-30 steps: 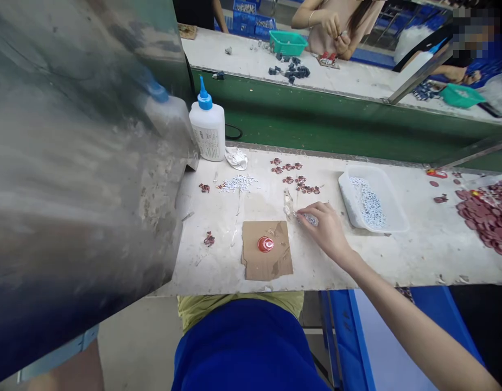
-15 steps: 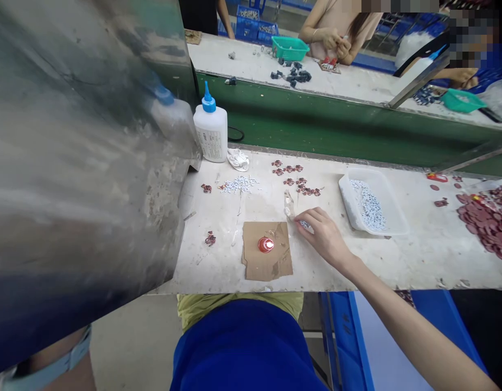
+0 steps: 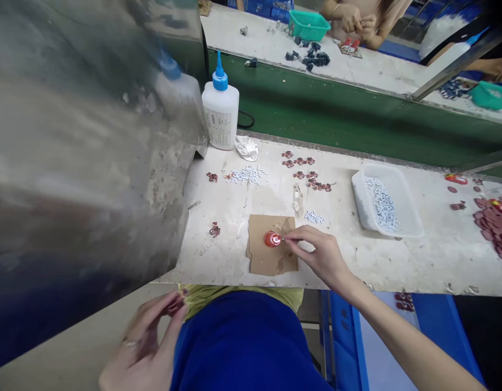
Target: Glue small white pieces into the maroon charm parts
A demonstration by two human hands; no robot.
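My left hand (image 3: 147, 342), low at the left beside my lap, pinches a small dark-red piece (image 3: 176, 304) between thumb and fingers. My right hand (image 3: 319, 255) is closed in a pinch at the right side of a small round red cap (image 3: 272, 239); something tiny and thin shows at the fingertips, too small to name. The cap lies on a brown cardboard square (image 3: 261, 260) at the table's front edge. Behind my right hand is a small pile of white-and-blue bits (image 3: 315, 217). A larger pile of such bits (image 3: 248, 174) lies further back.
A metal panel (image 3: 91, 163) fills the left side. A glue bottle (image 3: 221, 111) stands at the back beside a crumpled white wad (image 3: 246, 147). Dark-red pieces (image 3: 311, 175) lie mid-table. A plastic tub (image 3: 407, 212) and red discs (image 3: 493, 222) are right. Another person's hands (image 3: 358, 24) work beyond.
My left hand has come into view with a dark-red piece. My right hand has moved from the small pile of bits to the red cap. The view has shifted slightly.
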